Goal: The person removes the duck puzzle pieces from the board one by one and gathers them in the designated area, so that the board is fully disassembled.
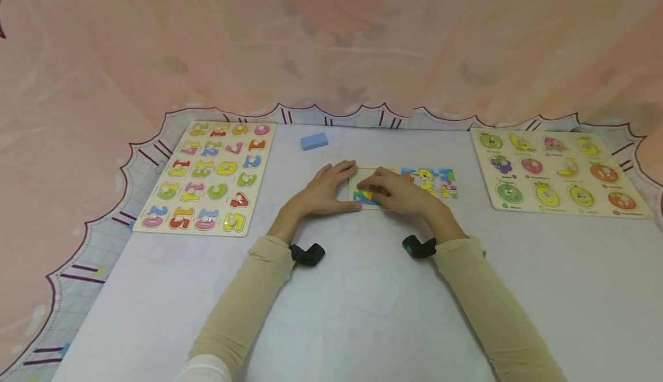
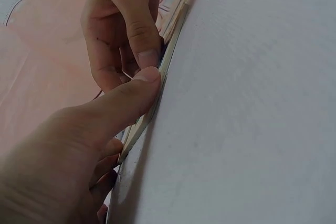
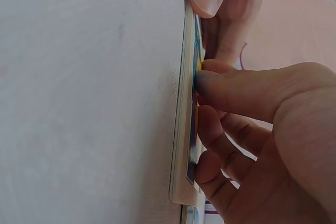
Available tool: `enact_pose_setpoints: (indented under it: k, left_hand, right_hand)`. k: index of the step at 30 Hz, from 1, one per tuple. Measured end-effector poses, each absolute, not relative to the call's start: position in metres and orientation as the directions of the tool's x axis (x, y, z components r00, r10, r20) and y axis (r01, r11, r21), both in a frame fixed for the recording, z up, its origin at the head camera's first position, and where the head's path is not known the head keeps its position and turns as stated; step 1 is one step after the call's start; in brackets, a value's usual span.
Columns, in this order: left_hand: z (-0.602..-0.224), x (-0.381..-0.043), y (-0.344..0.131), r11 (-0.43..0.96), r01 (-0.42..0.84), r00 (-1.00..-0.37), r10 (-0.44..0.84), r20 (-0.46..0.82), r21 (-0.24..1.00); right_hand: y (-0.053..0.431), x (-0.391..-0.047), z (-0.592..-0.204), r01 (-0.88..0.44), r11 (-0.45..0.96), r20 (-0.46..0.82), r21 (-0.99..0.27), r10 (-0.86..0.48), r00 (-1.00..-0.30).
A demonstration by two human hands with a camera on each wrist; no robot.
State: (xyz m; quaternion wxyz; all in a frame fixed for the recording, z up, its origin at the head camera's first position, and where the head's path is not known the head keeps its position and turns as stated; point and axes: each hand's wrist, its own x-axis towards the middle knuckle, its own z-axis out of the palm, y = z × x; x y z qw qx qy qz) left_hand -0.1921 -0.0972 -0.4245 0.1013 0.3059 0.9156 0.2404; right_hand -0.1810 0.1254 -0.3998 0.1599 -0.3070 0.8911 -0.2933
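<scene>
A small wooden jigsaw board (image 1: 369, 172) lies between the hands, with blue and yellow pieces (image 1: 365, 199) along its near side. My left hand (image 1: 327, 189) spans the board's left end, with fairly straight fingers by the far corner and the thumb on the near edge. Over the board, my right hand (image 1: 401, 195) bends its fingers down. Its thumb and index finger pinch a jigsaw piece (image 3: 198, 66), mostly hidden, low against the board's face. To the right lie several colourful jigsaw pieces (image 1: 430, 180), partly behind the right hand.
A number puzzle board (image 1: 209, 178) lies on the left, and a fruit puzzle board (image 1: 559, 172) on the right. Behind the left hand is a blue block (image 1: 314, 141). Everything rests on a white-covered table (image 1: 362, 324), with a patterned cloth (image 1: 331, 48) behind it.
</scene>
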Motion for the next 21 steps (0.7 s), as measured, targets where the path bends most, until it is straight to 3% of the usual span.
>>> enact_pose_setpoints:
  k: [21]
  left_hand:
    - [-0.4237,-0.1921,-0.0956,0.702,0.504,-0.800,0.599,-0.034,0.503]
  right_hand:
    - [0.1235,-0.1809,-0.3984,-0.421,0.649,-0.116,-0.633,-0.617,-0.778]
